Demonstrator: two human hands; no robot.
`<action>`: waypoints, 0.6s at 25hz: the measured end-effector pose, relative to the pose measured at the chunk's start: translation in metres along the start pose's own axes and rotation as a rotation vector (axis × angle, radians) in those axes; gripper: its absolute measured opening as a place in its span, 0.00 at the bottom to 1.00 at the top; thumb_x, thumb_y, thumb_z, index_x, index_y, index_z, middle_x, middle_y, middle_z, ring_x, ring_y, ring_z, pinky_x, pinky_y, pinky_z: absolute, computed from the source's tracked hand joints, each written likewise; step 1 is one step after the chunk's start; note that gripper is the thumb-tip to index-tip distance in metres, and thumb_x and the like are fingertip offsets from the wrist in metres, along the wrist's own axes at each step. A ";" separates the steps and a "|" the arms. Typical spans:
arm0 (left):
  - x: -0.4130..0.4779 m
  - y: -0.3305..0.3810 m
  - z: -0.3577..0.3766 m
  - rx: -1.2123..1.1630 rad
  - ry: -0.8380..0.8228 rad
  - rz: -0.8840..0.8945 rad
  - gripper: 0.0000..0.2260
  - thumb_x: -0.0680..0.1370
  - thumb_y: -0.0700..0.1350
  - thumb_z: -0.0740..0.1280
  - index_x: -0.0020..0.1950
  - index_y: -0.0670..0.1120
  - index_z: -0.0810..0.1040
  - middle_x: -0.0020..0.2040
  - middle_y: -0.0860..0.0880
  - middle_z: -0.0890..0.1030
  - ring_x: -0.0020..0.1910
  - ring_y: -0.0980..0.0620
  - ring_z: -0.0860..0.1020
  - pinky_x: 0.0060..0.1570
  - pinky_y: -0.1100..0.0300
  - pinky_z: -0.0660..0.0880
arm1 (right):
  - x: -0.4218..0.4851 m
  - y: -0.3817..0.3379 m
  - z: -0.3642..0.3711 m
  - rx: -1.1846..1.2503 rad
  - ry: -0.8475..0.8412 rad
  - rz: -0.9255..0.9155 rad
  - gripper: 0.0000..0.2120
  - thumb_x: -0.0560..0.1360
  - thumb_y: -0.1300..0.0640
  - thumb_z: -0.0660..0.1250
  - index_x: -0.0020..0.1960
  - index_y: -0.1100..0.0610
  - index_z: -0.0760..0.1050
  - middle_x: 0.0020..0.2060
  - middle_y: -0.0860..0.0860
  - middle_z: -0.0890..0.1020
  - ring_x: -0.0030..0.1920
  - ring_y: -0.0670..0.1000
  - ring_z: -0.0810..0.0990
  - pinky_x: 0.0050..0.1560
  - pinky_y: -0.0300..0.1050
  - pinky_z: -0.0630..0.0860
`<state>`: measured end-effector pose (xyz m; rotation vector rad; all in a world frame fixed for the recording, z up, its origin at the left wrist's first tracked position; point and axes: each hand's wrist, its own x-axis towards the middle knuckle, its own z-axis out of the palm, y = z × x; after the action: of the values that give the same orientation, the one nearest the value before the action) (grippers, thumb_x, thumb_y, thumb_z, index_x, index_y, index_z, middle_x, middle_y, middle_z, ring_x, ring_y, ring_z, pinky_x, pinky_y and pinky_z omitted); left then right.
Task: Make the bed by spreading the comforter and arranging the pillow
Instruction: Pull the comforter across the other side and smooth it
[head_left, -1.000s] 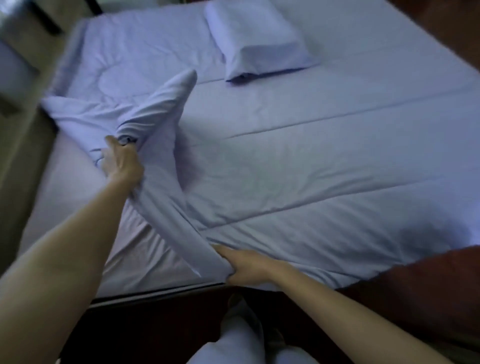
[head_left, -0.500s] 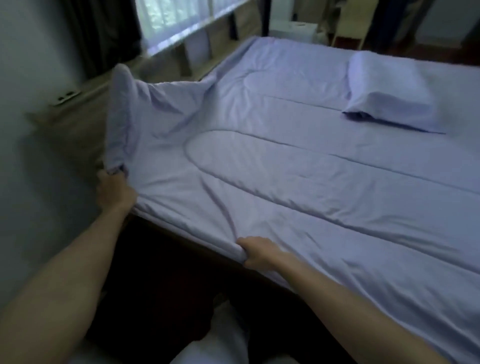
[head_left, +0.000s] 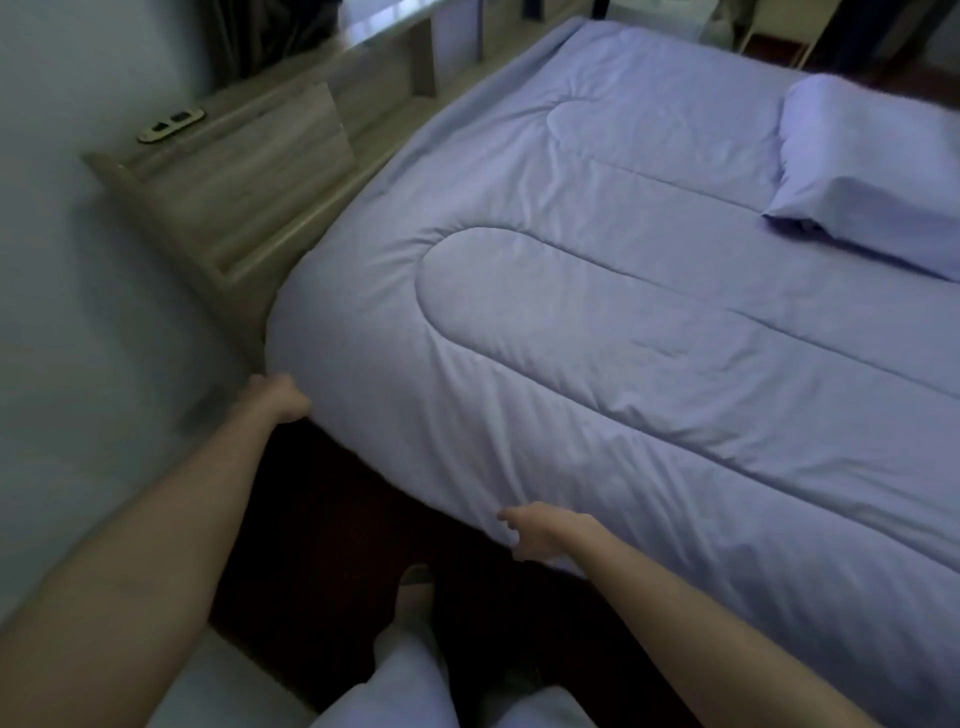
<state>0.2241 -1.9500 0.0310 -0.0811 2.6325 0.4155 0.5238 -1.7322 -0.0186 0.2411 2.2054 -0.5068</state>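
The lilac quilted comforter (head_left: 597, 322) lies flat across the bed, and its near corner hangs over the dark bed frame. My left hand (head_left: 280, 400) is curled on that near-left corner, low by the wall. My right hand (head_left: 540, 535) holds the near edge further right, thumb on top and fingers under the hem. A lilac pillow (head_left: 872, 171) lies on top of the comforter at the far right, away from both hands.
A pale wooden headboard shelf (head_left: 270, 171) runs along the bed's left side, with a socket plate (head_left: 171, 124) on top. A grey wall (head_left: 78, 312) stands close on the left. My legs and the dark floor (head_left: 332, 545) are below the bed edge.
The raised, folded-over corner in my left hand has been pulled down and out, so the comforter now lies flat. My head has turned left and closer to the corner.
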 end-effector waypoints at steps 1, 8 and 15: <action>0.003 0.007 -0.003 0.023 -0.081 0.080 0.27 0.74 0.51 0.62 0.70 0.40 0.69 0.71 0.36 0.69 0.68 0.38 0.70 0.66 0.48 0.69 | 0.006 -0.005 -0.005 -0.004 0.025 -0.004 0.28 0.75 0.55 0.63 0.74 0.54 0.60 0.70 0.56 0.70 0.67 0.60 0.70 0.64 0.51 0.70; 0.040 0.073 0.014 0.237 -0.157 0.461 0.22 0.79 0.42 0.59 0.72 0.37 0.65 0.73 0.37 0.65 0.71 0.39 0.66 0.70 0.50 0.64 | 0.049 0.008 -0.061 0.263 0.455 0.148 0.26 0.76 0.54 0.61 0.72 0.59 0.62 0.72 0.57 0.66 0.70 0.57 0.67 0.69 0.50 0.66; 0.096 0.093 0.048 0.470 -0.333 0.597 0.23 0.80 0.46 0.58 0.72 0.37 0.62 0.74 0.37 0.63 0.72 0.40 0.65 0.70 0.52 0.63 | 0.082 0.036 -0.050 0.352 0.407 0.370 0.38 0.76 0.51 0.62 0.78 0.60 0.47 0.78 0.55 0.45 0.78 0.55 0.46 0.76 0.53 0.51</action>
<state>0.1479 -1.8454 -0.0280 0.8610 2.3064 -0.0197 0.4495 -1.6780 -0.0642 0.9955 2.3644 -0.6784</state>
